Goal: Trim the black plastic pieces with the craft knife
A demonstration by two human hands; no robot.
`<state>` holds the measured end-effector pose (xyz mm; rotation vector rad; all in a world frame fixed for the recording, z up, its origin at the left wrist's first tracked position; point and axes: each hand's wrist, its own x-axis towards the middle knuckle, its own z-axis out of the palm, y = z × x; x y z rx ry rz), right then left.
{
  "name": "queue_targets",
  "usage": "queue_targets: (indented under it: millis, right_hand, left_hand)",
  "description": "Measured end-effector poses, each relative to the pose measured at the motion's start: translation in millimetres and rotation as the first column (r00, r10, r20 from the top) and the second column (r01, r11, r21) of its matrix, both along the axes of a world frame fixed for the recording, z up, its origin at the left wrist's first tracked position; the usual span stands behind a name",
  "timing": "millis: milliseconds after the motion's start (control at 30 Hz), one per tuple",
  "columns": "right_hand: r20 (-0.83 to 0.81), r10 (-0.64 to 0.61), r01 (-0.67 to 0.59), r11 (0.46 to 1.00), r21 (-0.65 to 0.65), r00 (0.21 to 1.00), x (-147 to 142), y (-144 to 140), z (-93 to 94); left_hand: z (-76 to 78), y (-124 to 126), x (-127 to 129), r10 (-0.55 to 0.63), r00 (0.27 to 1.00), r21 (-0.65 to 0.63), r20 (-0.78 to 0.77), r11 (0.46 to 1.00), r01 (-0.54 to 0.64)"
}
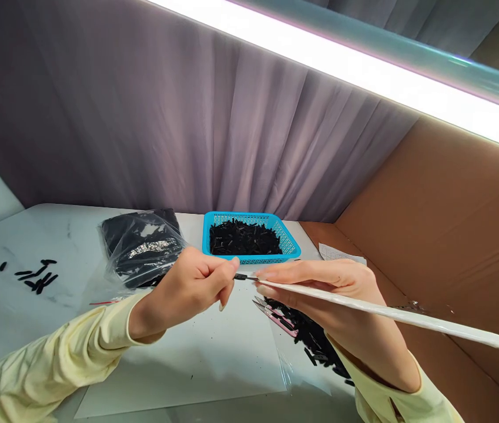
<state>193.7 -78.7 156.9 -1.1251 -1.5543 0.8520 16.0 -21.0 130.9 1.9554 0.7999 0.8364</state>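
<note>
In the middle of the frame, the left hand (pixel 191 288) pinches a tiny black piece (pixel 240 277) at the tip of a long white stick (pixel 390 315). The right hand (pixel 320 288) holds that flat stick. Behind sit a shiny plastic bag (pixel 143 247) and a blue basket (pixel 292 244) on the desk (pixel 33 305).

Both arms wear long pale yellow sleeves of soft, slightly creased fabric that end at the wrists. The left hand (pixel 187 288) and right hand (pixel 320 288) are bare, with no gloves, rings or watch; the fingernails are longish and unpainted.
</note>
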Motion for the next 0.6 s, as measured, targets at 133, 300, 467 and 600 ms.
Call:
queue_targets:
  millis: [133, 300, 467, 600]
  right_hand:
    - [0.071, 0.004, -0.005, 1.000, 0.020, 0.997, -0.3, 0.7, -0.5]
    - [0.094, 0.017, -0.022, 0.999, 0.044, 0.995, -1.3, 1.0, -4.5]
    - [0.103, 0.012, -0.016, 0.999, 0.046, 0.995, -2.4, 1.2, -5.8]
    - [0.101, 0.019, -0.026, 0.997, 0.072, 0.995, -2.6, 1.0, -4.3]
  left_hand:
    - [-1.0, 0.9, 0.4, -0.021, 0.999, 0.070, 0.037, 0.997, 0.019]
    - [-2.1, 1.9, 1.8, -0.024, 0.999, 0.114, 0.037, 0.993, 0.020]
    - [-3.2, 0.2, 0.9, -0.018, 0.999, 0.126, 0.037, 0.992, 0.013]
    - [-3.1, -0.8, 0.1, -0.015, 0.999, 0.132, 0.032, 0.991, 0.011]
